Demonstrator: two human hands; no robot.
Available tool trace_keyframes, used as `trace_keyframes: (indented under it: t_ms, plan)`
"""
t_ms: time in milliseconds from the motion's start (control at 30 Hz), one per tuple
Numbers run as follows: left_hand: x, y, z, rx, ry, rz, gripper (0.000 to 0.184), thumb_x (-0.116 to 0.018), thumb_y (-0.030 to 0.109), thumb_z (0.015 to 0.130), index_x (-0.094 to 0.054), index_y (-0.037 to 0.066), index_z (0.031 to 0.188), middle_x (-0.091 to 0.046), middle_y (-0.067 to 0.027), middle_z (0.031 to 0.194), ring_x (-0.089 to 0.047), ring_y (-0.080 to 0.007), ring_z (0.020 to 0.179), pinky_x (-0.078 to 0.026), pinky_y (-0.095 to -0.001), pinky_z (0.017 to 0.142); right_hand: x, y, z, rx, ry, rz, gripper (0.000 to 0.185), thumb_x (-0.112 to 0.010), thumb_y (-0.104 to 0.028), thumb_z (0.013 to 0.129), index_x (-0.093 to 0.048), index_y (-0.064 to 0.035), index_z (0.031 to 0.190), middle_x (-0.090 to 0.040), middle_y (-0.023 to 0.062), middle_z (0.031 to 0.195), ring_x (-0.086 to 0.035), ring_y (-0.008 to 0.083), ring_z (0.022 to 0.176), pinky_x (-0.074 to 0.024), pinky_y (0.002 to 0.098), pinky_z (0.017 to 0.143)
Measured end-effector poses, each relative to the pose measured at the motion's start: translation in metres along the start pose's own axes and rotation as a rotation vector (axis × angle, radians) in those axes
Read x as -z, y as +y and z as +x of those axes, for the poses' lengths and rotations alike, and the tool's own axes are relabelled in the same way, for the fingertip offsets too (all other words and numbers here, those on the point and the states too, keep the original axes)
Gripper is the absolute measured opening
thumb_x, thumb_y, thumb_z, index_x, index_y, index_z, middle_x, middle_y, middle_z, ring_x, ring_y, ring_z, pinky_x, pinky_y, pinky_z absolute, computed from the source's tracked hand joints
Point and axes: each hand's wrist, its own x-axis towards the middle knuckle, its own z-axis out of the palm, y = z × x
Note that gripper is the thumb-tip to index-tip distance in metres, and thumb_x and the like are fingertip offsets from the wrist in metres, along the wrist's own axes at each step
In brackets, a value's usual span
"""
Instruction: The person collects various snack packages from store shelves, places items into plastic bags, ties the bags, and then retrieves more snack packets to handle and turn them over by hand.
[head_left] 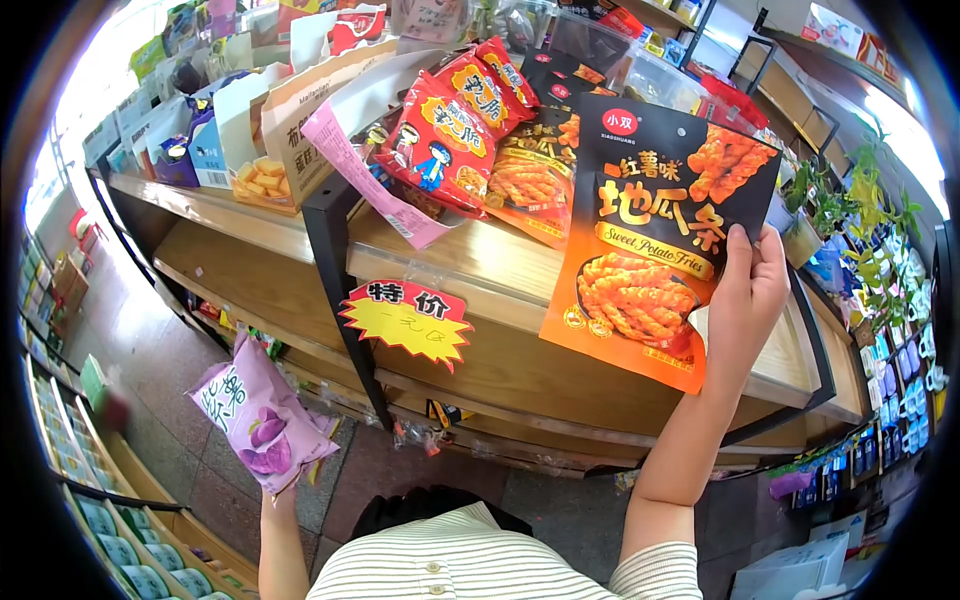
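Note:
My right hand [752, 282] pinches the right edge of a black and orange bag of sweet potato fries [640, 235], held up before the shelf with its printed front toward me. Low on the left, a purple bag of chips [265, 415] is in my left hand [281, 492], whose fingers are mostly hidden behind it. Another sweet potato fries bag [530, 185] stands on the shelf behind the raised one. Red snack bags [440, 140] lie beside it in an open pink and white carton [375, 185].
A wooden shelf [470, 255] with a black metal frame [345, 290] crosses in front of me. A red and yellow price sign [408, 318] hangs from its edge. Cardboard snack boxes [285, 125] fill the left; potted plants [805, 215] stand right. Tubs [118, 550] line a lower-left shelf.

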Motion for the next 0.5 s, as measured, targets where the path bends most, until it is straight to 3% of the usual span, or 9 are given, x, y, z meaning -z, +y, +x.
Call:
trace_keyframes:
  t_ms: [67, 200, 267, 300, 367, 500]
  plan:
    - [0.012, 0.001, -0.002, -0.035, 0.15, -0.01, 0.051, -0.033, 0.04, 0.087, -0.032, 0.004, 0.122, -0.042, -0.0107, 0.119, -0.043, -0.0226, 0.108, -0.031, -0.0374, 0.096, 0.0, 0.001, 0.001, -0.002, -0.002, -0.016, 0.012, -0.048, -0.01, 0.083, -0.052, 0.0003, 0.081, -0.048, -0.0022, 0.054, -0.034, 0.0009, 0.05, -0.0286, 0.019, 0.046]
    - [0.019, 0.005, -0.001, 0.004, 0.247, 0.129, 0.054, -0.034, 0.042, 0.086, -0.032, 0.003, 0.123, -0.042, -0.0109, 0.12, -0.042, -0.0237, 0.109, -0.032, -0.0389, 0.095, -0.006, 0.002, 0.003, -0.014, 0.001, -0.032, 0.012, -0.048, -0.01, 0.083, -0.052, 0.0004, 0.081, -0.047, -0.0022, 0.054, -0.034, 0.0011, 0.05, -0.0286, 0.0192, 0.046]
    - [0.015, 0.003, 0.002, -0.031, 0.611, 0.076, 0.055, -0.035, 0.044, 0.085, -0.031, 0.004, 0.124, -0.042, -0.0109, 0.121, -0.041, -0.0248, 0.11, -0.031, -0.0401, 0.096, -0.009, 0.004, 0.004, -0.014, 0.002, -0.031, 0.012, -0.048, -0.01, 0.083, -0.053, 0.0004, 0.081, -0.047, -0.0024, 0.054, -0.034, 0.001, 0.051, -0.0286, 0.0191, 0.046]
    - [0.019, 0.004, 0.001, -0.032, 0.613, 0.076, 0.055, -0.035, 0.044, 0.085, -0.031, 0.004, 0.124, -0.042, -0.0109, 0.121, -0.041, -0.0248, 0.11, -0.031, -0.0401, 0.096, -0.01, 0.004, 0.004, -0.016, 0.005, -0.031, 0.012, -0.048, -0.01, 0.083, -0.053, 0.0004, 0.081, -0.048, -0.0025, 0.054, -0.034, 0.0009, 0.051, -0.0287, 0.019, 0.046]
    - [0.023, 0.006, -0.001, -0.028, 0.112, 0.006, 0.054, -0.035, 0.043, 0.085, -0.031, 0.006, 0.124, -0.042, -0.0107, 0.12, -0.041, -0.0255, 0.11, -0.03, -0.0405, 0.097, -0.012, 0.005, 0.004, -0.014, 0.009, -0.022, 0.012, -0.048, -0.01, 0.083, -0.053, 0.0005, 0.081, -0.048, -0.0026, 0.054, -0.035, 0.0009, 0.051, -0.0288, 0.0189, 0.046]
    - [0.012, 0.007, -0.003, -0.022, 0.088, -0.023, 0.055, -0.034, 0.044, 0.085, -0.029, 0.007, 0.125, -0.041, -0.0106, 0.121, -0.041, -0.0261, 0.11, -0.029, -0.0412, 0.097, -0.01, 0.006, 0.002, -0.002, -0.004, -0.02, 0.012, -0.048, -0.009, 0.083, -0.053, 0.0008, 0.082, -0.049, -0.0026, 0.055, -0.036, 0.0009, 0.051, -0.0299, 0.0188, 0.047]
